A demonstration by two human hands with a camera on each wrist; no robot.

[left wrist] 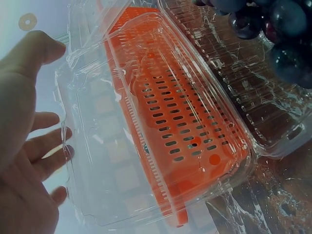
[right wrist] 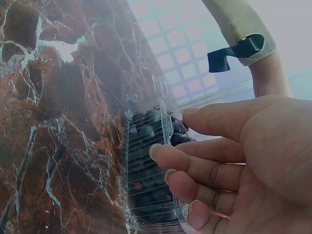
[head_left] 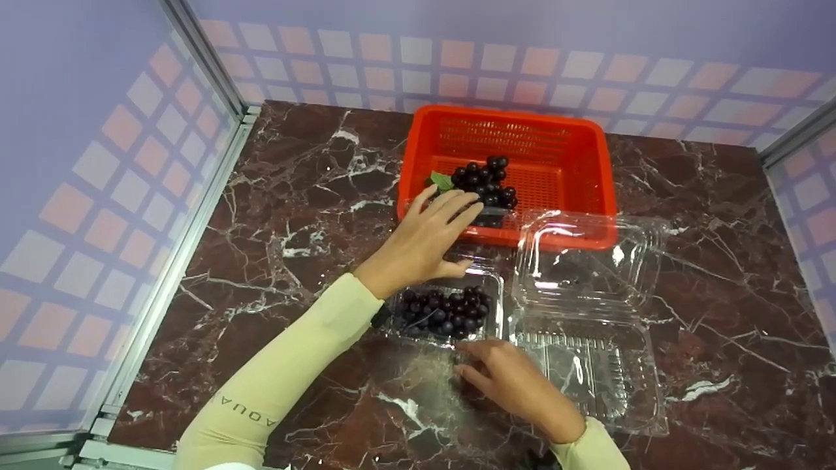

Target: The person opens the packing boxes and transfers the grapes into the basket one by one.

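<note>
A clear plastic clamshell box (head_left: 499, 307) holds a bunch of dark grapes (head_left: 444, 313). Its see-through lid (left wrist: 97, 161) stands raised on the far side, in front of the red basket. My left hand (head_left: 418, 245) is at this lid, fingers spread and nearly straight, fingertips against its edge in the left wrist view. At the box's near edge is my right hand (head_left: 513, 378). In the right wrist view its fingers (right wrist: 204, 168) are loosely bent beside the rim, apparently touching it without gripping.
Behind the box, a red plastic basket (head_left: 604, 176) contains more dark grapes (head_left: 480, 176) and a green leaf (head_left: 441, 181). To the right lies another clear clamshell box (head_left: 588, 372), its lid (head_left: 588, 267) leaning over the basket's front rim. Patterned walls bound the marbled table (head_left: 300, 196).
</note>
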